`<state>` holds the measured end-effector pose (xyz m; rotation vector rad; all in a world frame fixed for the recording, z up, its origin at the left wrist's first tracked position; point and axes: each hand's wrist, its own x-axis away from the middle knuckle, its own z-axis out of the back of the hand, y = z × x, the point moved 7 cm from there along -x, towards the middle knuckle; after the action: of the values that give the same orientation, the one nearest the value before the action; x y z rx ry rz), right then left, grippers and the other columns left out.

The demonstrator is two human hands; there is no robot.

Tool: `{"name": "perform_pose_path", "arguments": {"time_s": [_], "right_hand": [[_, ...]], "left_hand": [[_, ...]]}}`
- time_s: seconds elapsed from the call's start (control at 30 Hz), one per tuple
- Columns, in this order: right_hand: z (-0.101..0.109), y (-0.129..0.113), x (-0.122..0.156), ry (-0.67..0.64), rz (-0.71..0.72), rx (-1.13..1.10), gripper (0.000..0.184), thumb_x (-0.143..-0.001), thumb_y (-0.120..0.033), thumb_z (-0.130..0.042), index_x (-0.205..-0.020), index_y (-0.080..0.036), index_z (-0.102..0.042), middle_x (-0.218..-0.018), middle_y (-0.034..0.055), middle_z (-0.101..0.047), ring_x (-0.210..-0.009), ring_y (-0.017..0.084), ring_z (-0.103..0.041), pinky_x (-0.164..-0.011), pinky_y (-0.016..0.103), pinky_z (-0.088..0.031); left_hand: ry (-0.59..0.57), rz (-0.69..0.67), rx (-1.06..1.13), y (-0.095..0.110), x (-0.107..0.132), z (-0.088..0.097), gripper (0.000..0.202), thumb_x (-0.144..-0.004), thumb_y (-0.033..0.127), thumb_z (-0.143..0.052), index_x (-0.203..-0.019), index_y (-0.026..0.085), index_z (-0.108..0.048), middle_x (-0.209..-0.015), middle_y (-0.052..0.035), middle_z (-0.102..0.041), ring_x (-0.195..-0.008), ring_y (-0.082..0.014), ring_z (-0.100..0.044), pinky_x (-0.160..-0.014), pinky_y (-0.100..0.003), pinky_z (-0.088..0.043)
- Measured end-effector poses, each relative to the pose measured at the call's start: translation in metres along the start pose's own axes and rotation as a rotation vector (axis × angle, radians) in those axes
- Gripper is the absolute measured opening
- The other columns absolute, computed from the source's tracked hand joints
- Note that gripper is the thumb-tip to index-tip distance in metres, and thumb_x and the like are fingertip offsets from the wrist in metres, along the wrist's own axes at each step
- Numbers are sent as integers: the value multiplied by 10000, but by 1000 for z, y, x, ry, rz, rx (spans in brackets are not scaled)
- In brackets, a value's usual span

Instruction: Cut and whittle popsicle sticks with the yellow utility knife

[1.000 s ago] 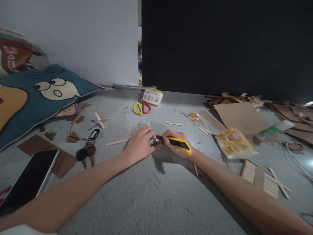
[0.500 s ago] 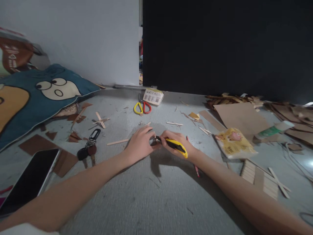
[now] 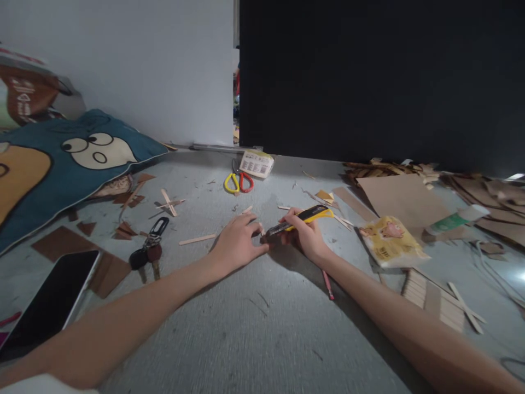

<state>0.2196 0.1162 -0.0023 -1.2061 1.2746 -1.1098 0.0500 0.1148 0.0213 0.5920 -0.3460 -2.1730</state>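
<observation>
In my right hand (image 3: 301,232) is a yellow and black utility knife (image 3: 307,217), gripped like a pen, its front end pointing left and down. My left hand (image 3: 238,241) rests on the grey surface with its fingers curled and its thumb stretched toward the knife's tip. A small pale piece (image 3: 263,232) shows at the left fingertips; its kind is too small to make out. A wooden craft stick (image 3: 197,239) lies left of my left hand. Beneath my right forearm a pink pencil (image 3: 328,285) sticks out.
Scissors (image 3: 239,182) lie by a small packet (image 3: 256,164) at the back. Left are keys (image 3: 147,251), a phone (image 3: 49,301), brown cardboard scraps (image 3: 109,273) and a cushion (image 3: 94,158). Right are a yellow packet (image 3: 391,241), a glue tube (image 3: 457,219) and a craft-stick panel (image 3: 432,298).
My right hand has turned the knife, so its back end now points up and right instead of down toward my wrist. My left hand stays nearly in place, its thumb a little straighter.
</observation>
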Motion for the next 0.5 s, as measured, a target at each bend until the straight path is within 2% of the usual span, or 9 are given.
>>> {"name": "perform_pose_path", "arguments": {"time_s": [0.07,0.23,0.37,0.5], "right_hand": [[2,-3,2,13,34,23,424,-867,-642,-682,-777,-258,-527,-622,-20,-666,-441,161,-592,-444,291,-445],[-1,-15,9,-36,170,312,442,-932,-690,-616,-798,-271,-570,-579,-19,-657,-536,179,-620,-565,315,-486],[-5,-22,14,-65,279,466,438,-977,-645,-577,-760,-264,-587,-611,-10,-669,-565,166,-609,-602,310,-470],[-8,-25,16,-81,321,506,438,-1005,-611,-558,-753,-254,-594,-603,-18,-662,-560,152,-601,-624,299,-473]], "left_hand": [[4,0,9,0,0,0,222,-811,354,-858,-947,236,-729,-1402,-137,-678,-1471,-362,-521,-1203,-559,-458],[9,-2,-10,1,-1,0,214,-848,373,-820,-980,224,-742,-1386,-146,-684,-1405,-355,-579,-1195,-555,-465],[-1,1,-15,2,0,0,207,-849,354,-825,-985,219,-747,-1383,-146,-685,-1434,-371,-553,-1195,-570,-462],[6,7,7,3,1,2,199,-851,359,-824,-970,224,-737,-1423,-148,-664,-1473,-370,-517,-1203,-568,-459]]}}
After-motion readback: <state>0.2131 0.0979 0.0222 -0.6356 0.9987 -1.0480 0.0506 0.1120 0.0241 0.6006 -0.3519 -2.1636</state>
